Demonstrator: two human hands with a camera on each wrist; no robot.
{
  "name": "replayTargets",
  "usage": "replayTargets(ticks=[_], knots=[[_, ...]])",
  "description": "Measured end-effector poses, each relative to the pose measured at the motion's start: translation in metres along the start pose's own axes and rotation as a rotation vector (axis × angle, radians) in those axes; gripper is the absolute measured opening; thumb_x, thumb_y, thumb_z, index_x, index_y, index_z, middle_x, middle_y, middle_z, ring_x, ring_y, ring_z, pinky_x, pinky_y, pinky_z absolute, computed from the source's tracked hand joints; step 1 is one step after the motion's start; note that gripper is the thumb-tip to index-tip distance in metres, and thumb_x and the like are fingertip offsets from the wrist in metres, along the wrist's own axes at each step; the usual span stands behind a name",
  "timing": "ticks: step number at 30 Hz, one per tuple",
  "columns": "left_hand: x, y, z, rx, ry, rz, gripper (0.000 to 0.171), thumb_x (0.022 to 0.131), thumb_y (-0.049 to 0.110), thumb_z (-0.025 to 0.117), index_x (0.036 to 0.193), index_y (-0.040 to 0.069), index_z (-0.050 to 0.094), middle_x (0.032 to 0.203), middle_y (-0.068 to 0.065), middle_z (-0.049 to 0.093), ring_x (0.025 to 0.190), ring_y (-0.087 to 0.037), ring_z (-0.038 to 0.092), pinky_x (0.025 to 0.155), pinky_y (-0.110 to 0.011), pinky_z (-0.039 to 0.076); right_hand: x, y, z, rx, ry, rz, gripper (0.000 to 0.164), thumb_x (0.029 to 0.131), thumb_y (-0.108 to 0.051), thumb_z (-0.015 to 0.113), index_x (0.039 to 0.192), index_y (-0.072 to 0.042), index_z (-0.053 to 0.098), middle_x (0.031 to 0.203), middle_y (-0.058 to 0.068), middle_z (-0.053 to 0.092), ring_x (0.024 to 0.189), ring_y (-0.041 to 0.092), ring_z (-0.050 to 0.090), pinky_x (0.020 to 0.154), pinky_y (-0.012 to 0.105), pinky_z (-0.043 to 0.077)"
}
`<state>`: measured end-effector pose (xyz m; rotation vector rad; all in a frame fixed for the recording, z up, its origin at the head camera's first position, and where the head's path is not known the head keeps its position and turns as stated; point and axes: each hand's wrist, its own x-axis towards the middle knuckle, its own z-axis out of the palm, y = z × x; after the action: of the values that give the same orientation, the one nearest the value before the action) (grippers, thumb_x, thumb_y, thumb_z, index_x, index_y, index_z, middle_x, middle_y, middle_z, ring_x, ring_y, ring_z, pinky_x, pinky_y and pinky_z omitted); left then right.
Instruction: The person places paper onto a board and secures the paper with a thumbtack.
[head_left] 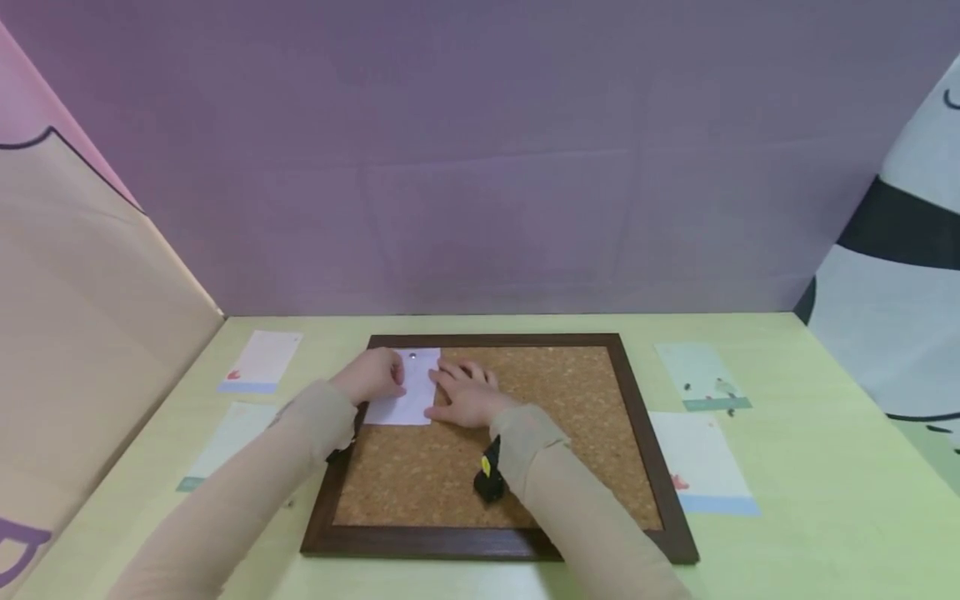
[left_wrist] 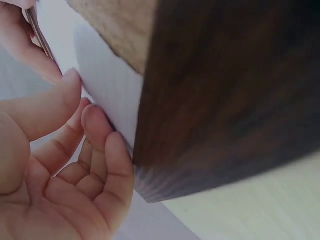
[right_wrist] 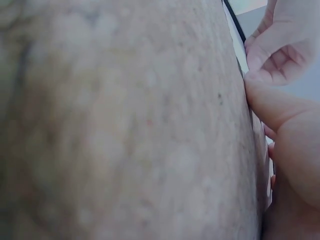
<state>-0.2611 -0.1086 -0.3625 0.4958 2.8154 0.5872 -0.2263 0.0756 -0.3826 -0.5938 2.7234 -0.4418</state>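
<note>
Got a plain white sheet [head_left: 393,410] on the far-left part of a speckled cork panel [head_left: 562,433] set in a dark brown rectangular frame [head_left: 450,543], with a small shiny round thing [head_left: 413,357] near the sheet's far edge (too tiny to make out properly). The left hand [head_left: 372,375] is loosely bent, fingertips touching the sheet, while the right hand [head_left: 468,400] lies spread at its right edge. Outside the frame, printed paper rectangles [head_left: 262,357] lie two to a side on the pale green tabletop [head_left: 810,417].
</note>
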Motion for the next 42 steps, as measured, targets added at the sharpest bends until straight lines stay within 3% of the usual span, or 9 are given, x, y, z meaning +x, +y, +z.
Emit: replayTargets(ticks=[7,12,19,24,28,34,37,42], knots=[[-0.014,0.001,-0.004,0.047,-0.074,0.011,0.014,0.073,0.003,0.071,0.073,0.005,0.058,0.074,-0.005,0.058,0.067,-0.018,0.051,0.062,-0.028,0.043,-0.001,-0.001,-0.003,-0.031,-0.054,-0.009,0.067,0.094,-0.050,0.049,0.150,-0.024,0.025,0.160,0.000,0.009,0.146,0.028,0.005,0.116,0.052,0.006],[-0.022,0.001,-0.006,0.050,-0.109,0.003,0.016,0.075,0.009,0.074,0.074,0.006,0.058,0.076,-0.004,0.059,0.069,-0.018,0.052,0.065,-0.030,0.044,-0.008,-0.003,-0.006,-0.088,-0.088,-0.036,0.066,0.093,-0.050,0.050,0.150,-0.026,0.026,0.160,0.001,0.009,0.146,0.028,0.002,0.117,0.051,0.006],[-0.030,-0.005,-0.007,0.042,-0.106,0.018,0.012,0.083,0.017,0.071,0.081,0.008,0.063,0.079,-0.002,0.063,0.072,-0.016,0.054,0.069,-0.032,0.047,-0.026,-0.006,-0.008,-0.174,-0.125,-0.029,0.064,0.094,-0.052,0.048,0.150,-0.029,0.026,0.160,0.001,0.007,0.146,0.030,0.003,0.117,0.052,0.008],[-0.036,-0.015,-0.005,-0.018,-0.099,0.027,0.011,0.085,0.016,0.069,0.080,0.008,0.063,0.073,-0.001,0.059,0.065,-0.014,0.049,0.061,-0.027,0.042,-0.040,-0.013,-0.006,-0.208,-0.161,-0.026,0.065,0.092,-0.052,0.052,0.149,-0.031,0.028,0.160,0.001,0.011,0.146,0.031,0.008,0.116,0.051,0.015],[-0.036,-0.017,-0.004,-0.070,-0.083,0.034,0.012,0.086,0.015,0.067,0.080,0.007,0.062,0.071,0.000,0.056,0.063,-0.013,0.047,0.059,-0.026,0.040,-0.050,-0.017,-0.004,-0.232,-0.125,0.008,0.064,0.091,-0.052,0.052,0.148,-0.032,0.031,0.159,0.001,0.016,0.144,0.034,0.015,0.115,0.050,0.019],[-0.042,-0.015,-0.006,-0.085,-0.092,0.038,0.011,0.085,0.015,0.067,0.080,0.006,0.062,0.075,-0.001,0.059,0.067,-0.014,0.049,0.062,-0.028,0.042,-0.060,-0.031,0.002,-0.382,-0.056,0.100,0.065,0.088,-0.057,0.054,0.146,-0.036,0.033,0.152,0.011,0.032,0.130,0.046,0.039,0.099,0.054,0.042],[-0.047,-0.016,-0.006,-0.090,-0.091,0.044,0.011,0.085,0.014,0.067,0.079,0.007,0.061,0.073,0.000,0.058,0.066,-0.013,0.048,0.062,-0.027,0.042,-0.064,-0.034,0.001,-0.388,-0.056,0.125,0.067,0.086,-0.056,0.056,0.146,-0.036,0.033,0.151,0.013,0.033,0.129,0.048,0.039,0.097,0.054,0.045],[-0.057,-0.017,-0.008,-0.116,-0.087,0.053,0.012,0.085,0.013,0.067,0.078,0.007,0.059,0.070,0.001,0.055,0.065,-0.013,0.047,0.060,-0.027,0.041,-0.072,-0.030,0.001,-0.322,-0.047,0.096,0.070,0.084,-0.054,0.061,0.146,-0.032,0.035,0.152,0.014,0.032,0.131,0.049,0.035,0.096,0.057,0.044]])
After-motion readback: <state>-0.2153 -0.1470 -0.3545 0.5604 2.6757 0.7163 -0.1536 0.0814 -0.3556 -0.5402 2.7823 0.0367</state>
